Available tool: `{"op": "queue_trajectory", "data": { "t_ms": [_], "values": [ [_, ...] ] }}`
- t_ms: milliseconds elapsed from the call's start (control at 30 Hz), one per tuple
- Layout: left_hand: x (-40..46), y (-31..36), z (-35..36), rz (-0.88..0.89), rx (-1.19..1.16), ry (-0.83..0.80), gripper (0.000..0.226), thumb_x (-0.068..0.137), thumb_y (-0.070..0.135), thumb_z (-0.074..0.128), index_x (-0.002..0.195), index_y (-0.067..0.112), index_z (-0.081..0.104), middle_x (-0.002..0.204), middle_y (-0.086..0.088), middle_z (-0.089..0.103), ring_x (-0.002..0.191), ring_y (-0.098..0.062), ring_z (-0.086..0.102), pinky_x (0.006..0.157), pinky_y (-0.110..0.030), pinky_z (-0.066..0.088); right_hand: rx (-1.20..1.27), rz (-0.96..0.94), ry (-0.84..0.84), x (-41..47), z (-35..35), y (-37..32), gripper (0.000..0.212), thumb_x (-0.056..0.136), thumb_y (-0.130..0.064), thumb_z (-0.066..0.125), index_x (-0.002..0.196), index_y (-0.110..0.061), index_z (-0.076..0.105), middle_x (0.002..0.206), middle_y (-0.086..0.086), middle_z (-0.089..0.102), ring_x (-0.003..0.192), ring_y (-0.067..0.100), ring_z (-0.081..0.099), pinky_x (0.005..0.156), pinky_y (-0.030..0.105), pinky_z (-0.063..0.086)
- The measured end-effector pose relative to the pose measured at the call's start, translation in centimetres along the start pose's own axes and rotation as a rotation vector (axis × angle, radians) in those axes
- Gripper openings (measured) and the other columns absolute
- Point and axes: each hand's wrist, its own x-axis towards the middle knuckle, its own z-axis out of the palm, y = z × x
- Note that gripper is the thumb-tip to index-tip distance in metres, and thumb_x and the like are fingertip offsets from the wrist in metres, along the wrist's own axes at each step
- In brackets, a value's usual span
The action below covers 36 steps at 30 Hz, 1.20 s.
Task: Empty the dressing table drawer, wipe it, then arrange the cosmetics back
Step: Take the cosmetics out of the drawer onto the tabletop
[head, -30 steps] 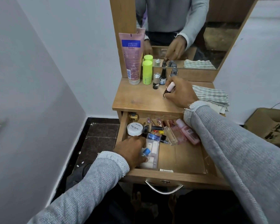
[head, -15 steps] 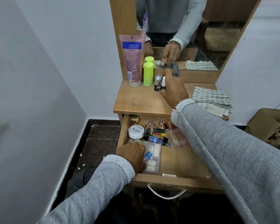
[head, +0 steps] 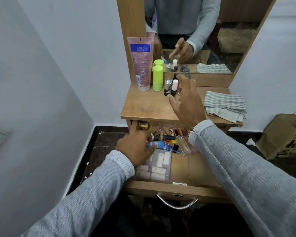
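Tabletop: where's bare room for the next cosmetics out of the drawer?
Bare wood on the tabletop front-left, between the pink tube, the small bottles and the front edge. The back row is crowded; the folded cloth fills the right. The right hand hovers mid-top.

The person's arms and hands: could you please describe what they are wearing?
Both arms wear long sleeves of a light grey, textured knit, with paler, slightly frayed cuffs at the wrists. The left hand and right hand are bare; no gloves, rings or watch show.
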Motion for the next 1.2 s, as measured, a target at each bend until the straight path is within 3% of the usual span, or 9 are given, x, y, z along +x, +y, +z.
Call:
{"op": "queue_trajectory", "data": {
  "t_ms": [133,267,333,433,533,633,800,1000,1200],
  "values": [
    [2.3,-0.9,-2.9,0.033,-0.244,0.224,0.015,0.083,0.037,0.069,0.093,0.024,0.067,0.090,0.004,0.069,0.077,-0.015,0.061,0.072,-0.031,0.052,0.025,-0.082,-0.015,-2.4,-0.3,-0.3,0.036,0.089,-0.027,0.065,0.120,-0.014,0.051,0.104,0.001,0.052,0.074,0.004,0.044,0.063,0.019,0.041],
    [5.5,-0.9,-5.1,0.073,-0.377,0.402,0.015,0.082,0.025,0.072,0.094,0.020,0.066,0.091,0.004,0.065,0.078,-0.013,0.059,0.068,-0.026,0.049,0.104,-0.035,-0.035,-3.2,-0.3,0.5,0.028,0.090,-0.029,0.063,0.114,-0.017,0.055,0.098,-0.007,0.049,0.070,0.003,0.044,0.063,0.018,0.039],
    [7.1,-0.7,-5.4,0.041,-0.570,0.410,0.017,0.082,0.021,0.073,0.095,0.018,0.064,0.093,0.000,0.066,0.077,-0.012,0.057,0.067,-0.020,0.046,0.168,0.019,-0.048,-3.2,-0.3,1.2,0.023,0.090,-0.029,0.063,0.109,-0.020,0.055,0.094,-0.006,0.052,0.069,0.007,0.049,0.064,0.023,0.045],
    [8.1,-0.2,-5.0,0.003,-0.961,0.304,0.015,0.087,0.019,0.068,0.100,0.013,0.065,0.094,-0.007,0.071,0.075,-0.013,0.058,0.068,-0.028,0.049,0.244,0.093,-0.066,-3.1,-0.1,2.2,0.015,0.089,-0.027,0.063,0.101,-0.021,0.056,0.087,-0.005,0.056,0.070,0.009,0.052,0.064,0.026,0.049],
    [8.8,0.1,-4.1,-0.058,-1.126,0.318,0.015,0.089,0.021,0.066,0.101,0.012,0.068,0.085,-0.002,0.068,0.069,-0.012,0.057,0.067,-0.027,0.051,0.274,0.143,-0.101,-3.2,0.2,2.6,0.008,0.089,-0.024,0.064,0.095,-0.020,0.060,0.083,-0.006,0.060,0.072,0.009,0.056,0.066,0.026,0.051],
    [10.5,-0.1,-3.2,-0.079,-1.012,0.417,0.011,0.084,0.021,0.072,0.094,0.017,0.069,0.089,-0.001,0.067,0.074,-0.013,0.059,0.069,-0.025,0.051,0.281,0.172,-0.134,-2.8,0.2,2.9,0.003,0.088,-0.021,0.065,0.090,-0.019,0.063,0.080,-0.007,0.062,0.073,0.009,0.058,0.068,0.028,0.053],
    [13.0,-0.7,-3.2,-0.036,-0.577,0.471,0.017,0.082,0.013,0.072,0.097,0.020,0.067,0.100,0.008,0.061,0.087,-0.007,0.055,0.067,-0.004,0.036,0.269,0.178,-0.137,-2.8,0.2,3.1,0.001,0.087,-0.015,0.066,0.087,-0.017,0.065,0.080,-0.005,0.063,0.072,0.009,0.058,0.068,0.028,0.054],
    [14.2,-1.6,-2.7,-0.053,-0.272,0.493,0.026,0.082,0.022,0.073,0.108,0.024,0.071,0.114,-0.004,0.052,0.107,-0.021,0.049,0.093,-0.032,0.043,0.262,0.161,-0.124,-2.8,0.2,3.1,0.002,0.086,-0.014,0.066,0.086,-0.016,0.066,0.080,-0.005,0.062,0.071,0.010,0.058,0.068,0.029,0.054],
    [14.4,-1.4,-2.6,0.025,-0.067,0.498,0.028,0.087,0.026,0.067,0.114,0.023,0.070,0.113,-0.006,0.062,0.098,-0.022,0.053,0.079,-0.027,0.039,0.245,0.152,-0.096,-2.9,0.6,3.1,0.000,0.086,-0.015,0.065,0.086,-0.016,0.066,0.080,-0.004,0.062,0.071,0.011,0.057,0.068,0.032,0.054]
  ]
}}
